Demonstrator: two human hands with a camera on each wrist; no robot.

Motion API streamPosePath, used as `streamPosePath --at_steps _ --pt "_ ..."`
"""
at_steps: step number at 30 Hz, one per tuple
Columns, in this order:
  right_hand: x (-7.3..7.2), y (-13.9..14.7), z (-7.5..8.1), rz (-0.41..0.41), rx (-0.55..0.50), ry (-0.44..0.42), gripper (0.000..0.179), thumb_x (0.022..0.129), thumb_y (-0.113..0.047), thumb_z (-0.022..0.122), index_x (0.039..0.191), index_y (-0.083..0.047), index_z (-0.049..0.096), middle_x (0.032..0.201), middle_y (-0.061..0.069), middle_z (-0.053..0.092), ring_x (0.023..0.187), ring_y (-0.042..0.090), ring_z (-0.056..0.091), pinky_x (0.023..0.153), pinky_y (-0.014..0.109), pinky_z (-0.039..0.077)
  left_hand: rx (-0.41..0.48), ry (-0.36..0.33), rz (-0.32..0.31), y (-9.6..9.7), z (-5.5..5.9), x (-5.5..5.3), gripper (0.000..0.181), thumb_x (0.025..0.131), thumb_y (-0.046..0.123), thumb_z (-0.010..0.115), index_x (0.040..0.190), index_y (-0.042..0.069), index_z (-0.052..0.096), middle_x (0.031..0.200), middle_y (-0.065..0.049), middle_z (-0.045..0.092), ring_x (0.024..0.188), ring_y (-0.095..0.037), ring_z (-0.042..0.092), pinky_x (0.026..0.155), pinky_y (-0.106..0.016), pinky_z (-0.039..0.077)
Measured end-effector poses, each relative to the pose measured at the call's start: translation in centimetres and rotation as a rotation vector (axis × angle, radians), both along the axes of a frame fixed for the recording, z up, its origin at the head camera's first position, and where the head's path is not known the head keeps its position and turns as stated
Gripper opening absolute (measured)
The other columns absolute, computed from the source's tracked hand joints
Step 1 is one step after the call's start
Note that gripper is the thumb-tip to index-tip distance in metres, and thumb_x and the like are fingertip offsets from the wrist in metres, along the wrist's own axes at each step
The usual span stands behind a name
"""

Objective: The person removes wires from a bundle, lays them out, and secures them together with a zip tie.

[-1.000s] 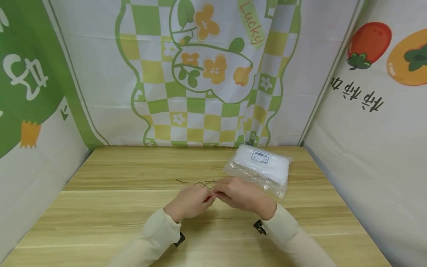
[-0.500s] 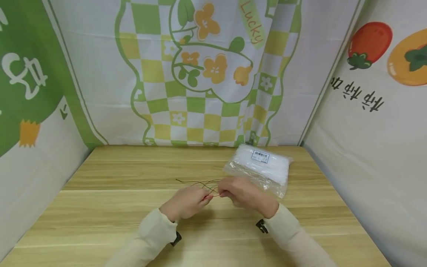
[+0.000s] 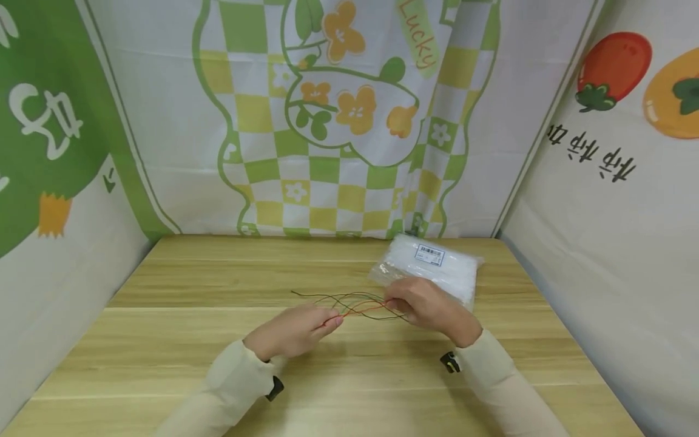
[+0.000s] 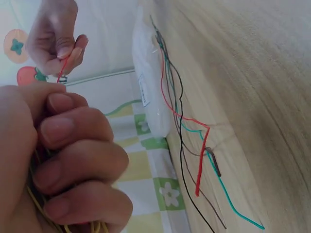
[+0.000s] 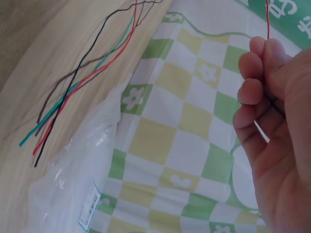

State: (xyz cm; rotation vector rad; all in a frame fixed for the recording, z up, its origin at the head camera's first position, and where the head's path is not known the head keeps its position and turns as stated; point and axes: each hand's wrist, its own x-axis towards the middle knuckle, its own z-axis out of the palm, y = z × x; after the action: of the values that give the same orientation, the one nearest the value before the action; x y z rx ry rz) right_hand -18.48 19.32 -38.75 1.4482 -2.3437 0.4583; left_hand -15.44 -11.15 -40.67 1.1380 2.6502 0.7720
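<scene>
My left hand [image 3: 295,331] is curled round a bundle, with yellow strands [image 4: 99,227] showing between palm and fingers in the left wrist view. A thin red wire [image 5: 267,22] runs out from it, and my right hand [image 3: 428,303] pinches that wire between thumb and forefinger. Just beyond the hands, loose wires lie crossed on the wooden table [image 3: 218,370]: a black wire [image 4: 181,145], a teal wire [image 4: 228,197], a brown wire [image 5: 53,87] and another red wire [image 4: 202,160]. What fills the left palm is mostly hidden.
A clear plastic bag [image 3: 437,267] with white contents and a label lies at the table's back right, close behind my right hand. Patterned cloth [image 3: 349,200] hangs at the table's back edge, with printed cloth at both sides.
The hands began close together and have drawn apart, the right moving right and the left moving left. More of the wires shows between them now. The head view has shifted slightly.
</scene>
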Motion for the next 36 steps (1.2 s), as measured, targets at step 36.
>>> streamPosePath --at_steps 36 --pt "-0.8 1.8 -0.2 -0.102 -0.019 0.037 0.025 0.092 -0.006 0.08 0.074 -0.015 0.065 0.066 -0.008 0.059 0.06 -0.002 0.045 0.059 0.021 0.048 -0.015 0.059 -0.103 0.5 -0.9 -0.4 0.042 0.117 0.027 0.037 0.081 0.019 0.058 0.068 0.012 0.045 0.058 0.001 0.032 0.067 -0.022 0.041"
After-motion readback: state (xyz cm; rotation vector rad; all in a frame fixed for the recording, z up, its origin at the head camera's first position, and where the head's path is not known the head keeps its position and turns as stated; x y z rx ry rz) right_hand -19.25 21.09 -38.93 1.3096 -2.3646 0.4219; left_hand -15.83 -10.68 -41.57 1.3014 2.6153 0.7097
